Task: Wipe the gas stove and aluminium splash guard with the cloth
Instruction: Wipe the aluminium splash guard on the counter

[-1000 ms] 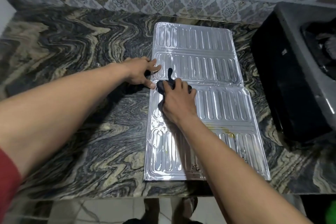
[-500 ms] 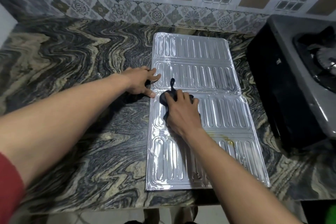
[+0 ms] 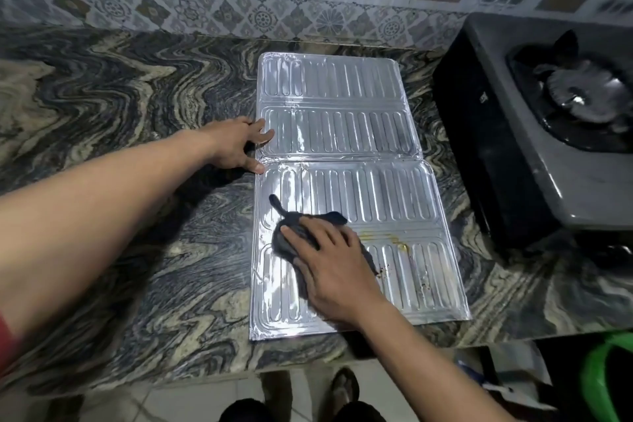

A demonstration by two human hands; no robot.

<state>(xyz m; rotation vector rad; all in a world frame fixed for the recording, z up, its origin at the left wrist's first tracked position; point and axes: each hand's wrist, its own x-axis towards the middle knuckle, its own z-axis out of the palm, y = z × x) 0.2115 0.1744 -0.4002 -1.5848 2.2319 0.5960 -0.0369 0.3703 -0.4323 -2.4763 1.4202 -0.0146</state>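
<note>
Head view: silver ribbed aluminium splash guard point(image 3: 342, 134) lies unfolded and flat on the dark marbled stone table point(image 3: 137, 113), centre of frame, running from the near edge toward the tiled wall. Black-and-grey gas stove point(image 3: 534, 154) sits at the right of the frame, close beside the guard, untouched.

My right hand point(image 3: 332, 267) lies flat, fingers straight, pressing the dark grey cloth point(image 3: 291, 236) onto the lower panel, left of centre. A tail of cloth sticks out toward the upper left. My left hand point(image 3: 236, 144) is spread open, fingertips on the guard's left edge at the middle fold, pinning it. The hands are apart, and neither curls round anything.

Yellow-brown grease streaks point(image 3: 387, 236) sit just right of the cloth, with dark specks below them. I judge these not yet wiped.

Handling, as judgement:
- The guard looks like thin, light sheet. It would dent easily, and it is likely to slide on the smooth stone or buckle at the folds.
- Best hold is pressing it flat at an edge near a fold, not lifting a corner.
- The cloth is soft and bunches, so a flat palm should spread it.
- The guard's edges may be sharp, so fingers belong on its face.
</note>
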